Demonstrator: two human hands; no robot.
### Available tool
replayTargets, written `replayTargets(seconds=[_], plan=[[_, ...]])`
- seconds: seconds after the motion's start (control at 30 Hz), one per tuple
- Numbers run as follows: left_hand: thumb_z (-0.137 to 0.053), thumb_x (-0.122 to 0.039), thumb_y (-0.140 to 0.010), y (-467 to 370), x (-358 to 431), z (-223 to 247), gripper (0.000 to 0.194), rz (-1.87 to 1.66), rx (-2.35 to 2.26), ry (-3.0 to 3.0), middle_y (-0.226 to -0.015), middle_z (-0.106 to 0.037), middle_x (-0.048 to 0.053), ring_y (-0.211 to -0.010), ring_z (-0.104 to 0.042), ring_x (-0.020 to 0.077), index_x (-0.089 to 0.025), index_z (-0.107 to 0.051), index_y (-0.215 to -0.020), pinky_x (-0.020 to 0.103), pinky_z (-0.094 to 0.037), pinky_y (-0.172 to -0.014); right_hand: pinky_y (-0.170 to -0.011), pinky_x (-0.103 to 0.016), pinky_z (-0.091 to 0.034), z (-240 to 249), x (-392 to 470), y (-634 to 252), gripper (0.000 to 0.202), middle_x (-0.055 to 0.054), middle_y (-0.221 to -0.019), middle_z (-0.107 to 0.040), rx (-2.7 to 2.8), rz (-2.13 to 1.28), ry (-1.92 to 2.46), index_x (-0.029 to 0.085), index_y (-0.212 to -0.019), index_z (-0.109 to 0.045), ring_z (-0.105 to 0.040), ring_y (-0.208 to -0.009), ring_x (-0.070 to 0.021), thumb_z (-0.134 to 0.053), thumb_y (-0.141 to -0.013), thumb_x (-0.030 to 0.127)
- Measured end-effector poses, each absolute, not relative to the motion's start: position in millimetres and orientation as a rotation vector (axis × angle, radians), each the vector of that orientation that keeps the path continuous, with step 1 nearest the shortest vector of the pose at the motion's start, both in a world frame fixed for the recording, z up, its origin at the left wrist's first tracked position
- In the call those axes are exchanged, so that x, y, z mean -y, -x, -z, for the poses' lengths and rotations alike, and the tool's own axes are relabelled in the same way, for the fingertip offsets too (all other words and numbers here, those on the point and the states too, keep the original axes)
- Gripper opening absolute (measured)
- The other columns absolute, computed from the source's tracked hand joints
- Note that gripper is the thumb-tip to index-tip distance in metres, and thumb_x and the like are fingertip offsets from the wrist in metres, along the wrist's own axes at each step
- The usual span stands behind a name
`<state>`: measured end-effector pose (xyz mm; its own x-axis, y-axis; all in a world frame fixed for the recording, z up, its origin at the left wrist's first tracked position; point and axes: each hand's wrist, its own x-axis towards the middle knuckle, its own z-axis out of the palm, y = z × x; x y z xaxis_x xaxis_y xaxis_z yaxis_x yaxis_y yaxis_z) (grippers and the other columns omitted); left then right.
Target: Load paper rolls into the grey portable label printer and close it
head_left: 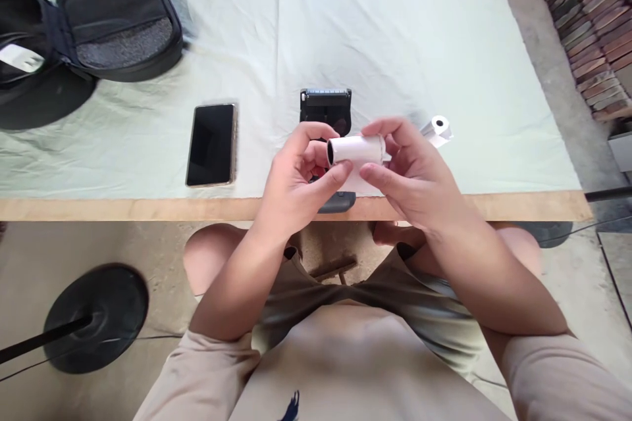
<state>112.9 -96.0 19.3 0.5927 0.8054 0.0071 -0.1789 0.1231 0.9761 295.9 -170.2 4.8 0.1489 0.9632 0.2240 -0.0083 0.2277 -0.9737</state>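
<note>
Between my two hands is a small white paper roll (pixel 356 149), held sideways above the table's front edge. My left hand (pixel 305 177) grips its left end, where a dark round opening shows. Fingers of my right hand (pixel 405 168) close on the other end, beside a loose bit of paper. Behind and below the roll lies a black device with its lid raised (pixel 326 108), probably a small printer; my hands and the roll cover much of it. A second white paper roll (pixel 438 129) rests just beyond my right hand.
A dark-screened phone (pixel 212 145) lies to the left on the pale tablecloth (pixel 395 33). Farther left an open black case (pixel 123 26) holds a white plug adapter (pixel 20 58). A round black stand base (pixel 96 319) is on the floor, and stacked bricks (pixel 587 26) are at right.
</note>
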Motion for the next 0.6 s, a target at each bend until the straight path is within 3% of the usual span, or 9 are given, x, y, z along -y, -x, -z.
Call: replayTargets(seconds=[0.13, 0.3, 0.4, 0.43, 0.6], plan=[[-0.089, -0.031, -0.090, -108, 92, -19, 0.025, -0.807, -0.615, -1.397, -0.081, -0.068, -0.004, -0.072, -0.059, 0.0156, -0.030, -0.070, -0.107, 0.032, -0.044, -0.067, -0.065, -0.022, -0.062, -1, 169, -291, 0.032, 0.005, -0.101, -0.071, 1.207, -0.934, 1.116, 0.034, -0.124, -0.065, -0.067, -0.073, -0.0101, -0.079, -0.096, 0.031], [-0.084, -0.022, -0.087, -97, 80, -25, 0.023, -0.770, -0.600, -1.587, -0.081, -0.069, -0.003, -0.074, -0.059, 0.0161, -0.028, -0.073, -0.106, 0.035, -0.042, -0.071, -0.060, -0.022, -0.057, -16, 167, -291, 0.024, 0.005, -0.094, -0.067, 1.304, -0.848, 1.199, 0.030, -0.105, -0.064, -0.062, -0.072, -0.0107, -0.079, -0.087, 0.022], [-0.088, -0.027, -0.085, -87, 68, -25, 0.043, -0.798, -0.635, -1.611, -0.105, -0.078, 0.001, -0.088, -0.067, 0.0176, -0.028, -0.072, -0.124, 0.035, -0.050, -0.078, -0.056, -0.023, -0.055, -37, 168, -298, 0.032, 0.005, -0.089, -0.066, 1.289, -0.827, 1.262, 0.029, -0.099, -0.064, -0.060, -0.068, -0.0110, -0.087, -0.080, 0.019], [-0.090, -0.031, -0.082, -85, 63, -24, 0.043, -0.848, -0.662, -1.607, -0.105, -0.078, 0.001, -0.084, -0.066, 0.0172, -0.029, -0.071, -0.121, 0.034, -0.050, -0.073, -0.055, -0.024, -0.054, -45, 167, -300, 0.034, 0.006, -0.086, -0.065, 1.234, -0.854, 1.289, 0.029, -0.099, -0.063, -0.059, -0.066, -0.0110, -0.088, -0.078, 0.017], [-0.081, -0.042, -0.088, -76, 43, -17, 0.023, -0.987, -0.956, -1.725, -0.094, -0.075, 0.002, -0.081, -0.067, 0.0189, -0.026, -0.071, -0.101, 0.035, -0.054, -0.072, -0.055, -0.026, -0.049, -51, 153, -302, 0.038, 0.007, -0.077, -0.063, 1.025, -1.062, 1.385, 0.028, -0.096, -0.062, -0.057, -0.062, -0.0109, -0.086, -0.070, 0.015]])
